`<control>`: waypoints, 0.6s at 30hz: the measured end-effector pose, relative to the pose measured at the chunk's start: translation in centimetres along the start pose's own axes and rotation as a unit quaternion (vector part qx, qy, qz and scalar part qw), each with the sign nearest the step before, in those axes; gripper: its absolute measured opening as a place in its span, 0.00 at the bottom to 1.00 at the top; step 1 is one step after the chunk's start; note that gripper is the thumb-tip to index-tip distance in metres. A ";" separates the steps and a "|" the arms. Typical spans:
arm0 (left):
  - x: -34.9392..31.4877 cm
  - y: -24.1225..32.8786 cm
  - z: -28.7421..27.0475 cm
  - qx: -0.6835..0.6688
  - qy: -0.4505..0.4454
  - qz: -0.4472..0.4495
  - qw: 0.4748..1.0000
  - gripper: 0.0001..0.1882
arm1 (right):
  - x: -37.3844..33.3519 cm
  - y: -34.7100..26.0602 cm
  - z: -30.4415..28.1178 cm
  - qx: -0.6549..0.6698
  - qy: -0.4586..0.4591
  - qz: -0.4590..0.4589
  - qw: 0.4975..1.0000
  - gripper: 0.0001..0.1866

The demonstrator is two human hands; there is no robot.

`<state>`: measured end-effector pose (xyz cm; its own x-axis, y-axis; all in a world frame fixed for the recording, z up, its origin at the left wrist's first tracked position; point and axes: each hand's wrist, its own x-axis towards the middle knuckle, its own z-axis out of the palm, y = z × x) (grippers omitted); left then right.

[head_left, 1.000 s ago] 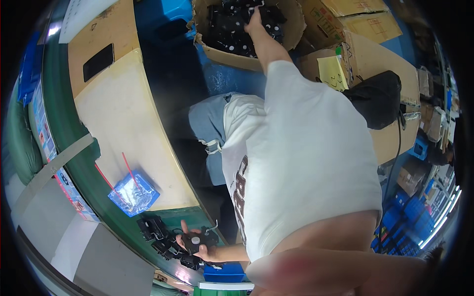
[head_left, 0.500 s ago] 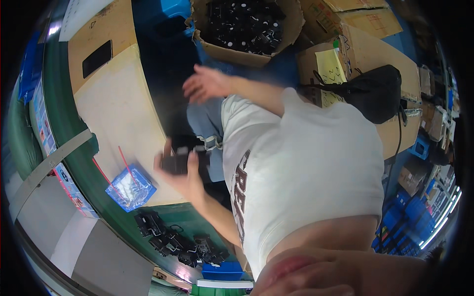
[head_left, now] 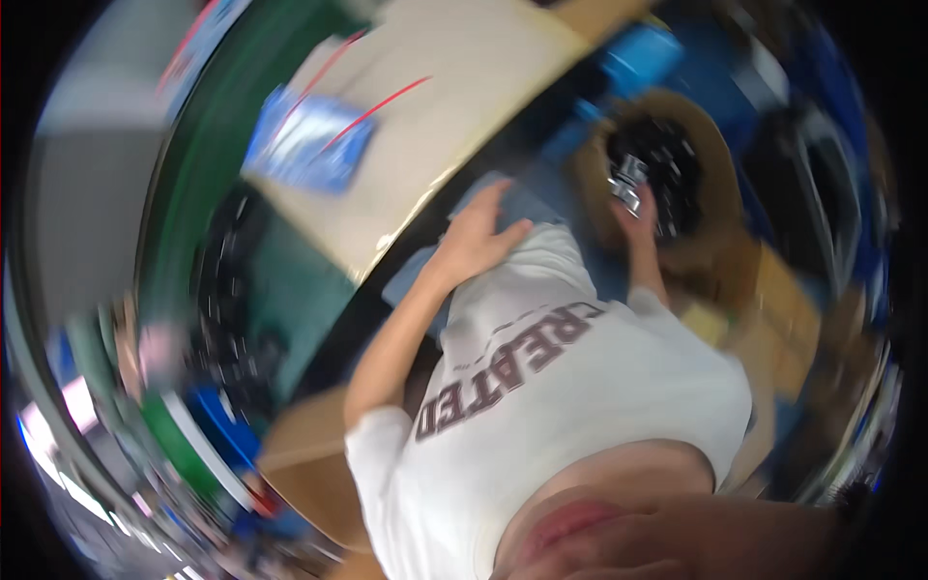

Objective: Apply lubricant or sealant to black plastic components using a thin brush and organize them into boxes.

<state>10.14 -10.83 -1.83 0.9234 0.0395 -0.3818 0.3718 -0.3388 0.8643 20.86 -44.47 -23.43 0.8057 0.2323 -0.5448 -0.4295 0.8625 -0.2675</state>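
Observation:
My right hand (head_left: 635,224) reaches into a round-looking cardboard box (head_left: 723,159) filled with small dark parts (head_left: 667,145). Between its fingers is a small black-and-silver part (head_left: 629,184), too blurred to name more exactly. My left hand (head_left: 476,240) holds nothing; its fingers are stretched with the thumb apart, above my jeans at the table's edge. On the pale tabletop (head_left: 454,87) lies a blue-and-clear plastic packet (head_left: 311,140) next to thin red strips (head_left: 377,104).
Several dark parts (head_left: 227,290) lie along the green surface (head_left: 300,280) left of me. A blue plastic stool or bin (head_left: 640,58) stands beyond the box. Cardboard boxes (head_left: 773,300) stand at my right, and another carton (head_left: 314,464) is at lower left.
My left hand held a dark part over the table; now it is empty near my lap. My right hand, empty before, now holds a part at the box. The view has swung round.

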 end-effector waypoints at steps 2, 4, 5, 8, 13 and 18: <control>-3.7 -1.2 -2.4 0.098 0.006 0.110 0.989 0.30 | -4.4 0.9 -5.8 -0.076 -0.025 0.109 0.991 0.20; -7.4 -0.4 -4.5 0.059 0.086 0.086 0.991 0.29 | -2.8 -0.8 -3.5 -0.151 -0.012 0.146 0.978 0.18; -9.2 0.1 -5.5 0.034 0.120 0.086 0.989 0.28 | -1.7 -0.9 -2.3 -0.185 -0.005 0.160 0.970 0.17; -13.1 -0.6 -8.0 -0.005 0.216 0.103 0.971 0.24 | -0.8 -3.3 -0.8 -0.258 0.027 0.150 0.954 0.15; -19.3 -4.7 -13.4 -0.102 0.489 0.075 0.863 0.19 | 5.2 0.8 3.8 -0.350 0.101 0.065 0.929 0.12; -26.8 -10.5 -20.3 -0.048 0.705 0.001 0.708 0.19 | 0.1 12.7 17.1 -0.559 -0.152 0.222 0.784 0.09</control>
<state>-16.62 10.79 5.99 0.0760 0.9607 0.2670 0.3125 -0.2772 0.9086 22.42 -25.81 -13.30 0.4629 0.6418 -0.6114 -0.6469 -0.2270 -0.7280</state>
